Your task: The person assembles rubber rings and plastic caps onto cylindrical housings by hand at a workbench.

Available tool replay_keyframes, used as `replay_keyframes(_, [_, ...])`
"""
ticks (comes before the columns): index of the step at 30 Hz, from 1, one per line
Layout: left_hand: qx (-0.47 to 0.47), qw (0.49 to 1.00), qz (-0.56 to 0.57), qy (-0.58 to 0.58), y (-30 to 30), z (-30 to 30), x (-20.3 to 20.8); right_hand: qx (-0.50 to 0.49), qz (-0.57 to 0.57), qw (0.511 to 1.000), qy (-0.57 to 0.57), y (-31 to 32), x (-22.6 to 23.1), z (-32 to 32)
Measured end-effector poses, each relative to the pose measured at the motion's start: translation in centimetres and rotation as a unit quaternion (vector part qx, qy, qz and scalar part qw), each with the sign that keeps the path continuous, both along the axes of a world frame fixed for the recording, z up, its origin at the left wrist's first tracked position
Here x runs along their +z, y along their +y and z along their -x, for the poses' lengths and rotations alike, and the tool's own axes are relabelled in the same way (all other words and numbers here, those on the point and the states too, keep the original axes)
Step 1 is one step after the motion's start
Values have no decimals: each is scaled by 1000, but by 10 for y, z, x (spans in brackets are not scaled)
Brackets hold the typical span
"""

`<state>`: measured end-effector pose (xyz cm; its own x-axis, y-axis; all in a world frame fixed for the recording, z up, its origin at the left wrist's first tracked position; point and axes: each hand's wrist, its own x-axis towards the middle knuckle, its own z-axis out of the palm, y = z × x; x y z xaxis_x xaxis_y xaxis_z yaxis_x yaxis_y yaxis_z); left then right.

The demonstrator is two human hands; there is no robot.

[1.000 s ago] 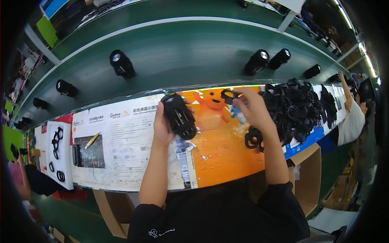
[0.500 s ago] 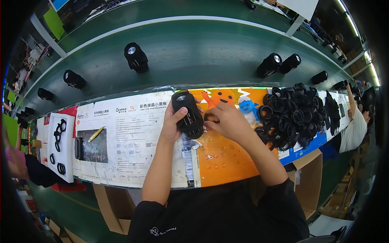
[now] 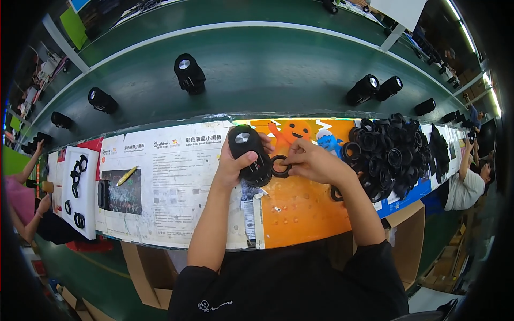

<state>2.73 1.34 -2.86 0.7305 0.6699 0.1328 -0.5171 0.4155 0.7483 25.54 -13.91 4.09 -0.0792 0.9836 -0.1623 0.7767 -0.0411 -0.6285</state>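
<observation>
A black cylindrical speaker (image 3: 256,165) with a round silver disc on its top end is gripped in my left hand (image 3: 231,168), thumb across its front and fingers around the far side. Just right of it, my right hand (image 3: 315,161) pinches a black ring (image 3: 274,171) at its right edge. The ring is held close by the speaker's lower right side; whether they touch I cannot tell. A large heap of black rings (image 3: 393,160) lies to the right of my right hand.
Beyond the worktable runs a green conveyor (image 3: 257,80) carrying several black speakers, one being the upright speaker (image 3: 189,77). To the left are a yellow pen (image 3: 127,176) and a white foam tray (image 3: 88,192) with rings. Co-workers stand at both sides; open cardboard boxes sit below.
The ring, mostly hidden behind my right fingers before, now shows beside the speaker. Speakers on the conveyor have shifted right. The co-worker at the left has come further into view.
</observation>
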Motion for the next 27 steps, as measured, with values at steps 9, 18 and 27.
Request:
replay_keyframes(9, [-50, 996, -54, 44, 3, 0, 8, 68, -165, 983, -40, -3, -28, 0])
replay_keyframes(18, [-54, 994, -46, 78, 3, -1, 5, -135, -123, 979, 93, 14, -4, -2])
replay_keyframes(27, [-45, 992, -80, 81, -10, -5, 13, -7, -8, 937, 349, 87, 60, -10])
